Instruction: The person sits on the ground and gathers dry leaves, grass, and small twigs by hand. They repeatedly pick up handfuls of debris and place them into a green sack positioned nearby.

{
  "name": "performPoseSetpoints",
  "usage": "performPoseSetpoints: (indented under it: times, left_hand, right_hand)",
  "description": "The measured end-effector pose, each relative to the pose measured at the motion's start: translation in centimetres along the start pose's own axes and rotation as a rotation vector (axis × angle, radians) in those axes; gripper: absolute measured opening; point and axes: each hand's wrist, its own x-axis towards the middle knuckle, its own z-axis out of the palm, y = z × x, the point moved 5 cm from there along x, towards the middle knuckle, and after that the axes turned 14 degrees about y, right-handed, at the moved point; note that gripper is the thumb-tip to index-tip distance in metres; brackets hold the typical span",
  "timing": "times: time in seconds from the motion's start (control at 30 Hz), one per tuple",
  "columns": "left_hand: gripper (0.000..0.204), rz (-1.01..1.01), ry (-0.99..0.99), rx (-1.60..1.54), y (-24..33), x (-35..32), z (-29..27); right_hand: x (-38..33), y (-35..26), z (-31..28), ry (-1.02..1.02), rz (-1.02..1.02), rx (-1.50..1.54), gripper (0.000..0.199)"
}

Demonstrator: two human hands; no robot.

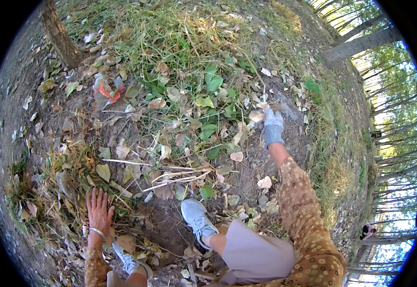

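My left hand (99, 213) is bare, with a bracelet at the wrist. Its fingers are spread over the edge of a heap of dry grass and leaves (72, 174), palm down. Farther off to the right, my right hand (273, 125) wears a grey knitted glove. Its fingers are bent together at the near end of a thin pale stick (258, 76), which reaches away over the ground. The fingertips are partly blurred, among dry leaves. Between the hands lies a small bundle of dry stalks (182, 176).
Cut grass and green leaves (211, 79) cover the ground ahead. A crumpled red and white wrapper (107, 90) lies left of them. A tree trunk (58, 36) stands at the far left, and more trunks (361, 46) rise on the right. Another person (367, 231) is distant at the right.
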Motion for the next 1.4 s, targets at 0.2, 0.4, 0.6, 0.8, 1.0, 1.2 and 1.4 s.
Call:
performPoseSetpoints:
  times: [0.2,0.4,0.6,0.8,1.0,1.2,1.4]
  left_hand:
    - [0.053,-0.004,0.003,0.001,0.0,-0.3,-0.1]
    - [0.053,-0.022,-0.010,0.003,-1.0,-1.0,0.0]
    - [0.052,-0.028,0.004,-0.043,-0.2,0.0,-0.2]
    - [0.051,-0.039,-0.015,0.020,-0.9,-0.8,-0.3]
    - [0.056,0.002,0.024,0.032,-0.7,-0.2,0.5]
    - [0.058,0.008,0.037,0.046,-1.2,-1.1,0.5]
    - [0.057,-0.024,0.044,0.018,-1.5,-1.4,0.2]
  right_hand:
    - [-0.2,4.9,5.5,-0.116,-0.155,-0.357,0.038]
    - [-2.2,7.6,7.4,-0.264,-0.060,-0.424,0.039]
    - [3.1,-0.1,-3.4,0.395,-0.305,-0.293,0.038]
    - [-17.2,-12.4,11.1,-0.514,-1.359,-0.454,0.042]
    - [-20.0,-0.3,20.6,-0.668,-1.368,-1.089,0.047]
    - [-18.8,-2.9,17.4,-0.617,-1.482,-0.923,0.051]
    - [-15.6,-9.3,11.6,-0.619,-1.007,-0.337,0.040]
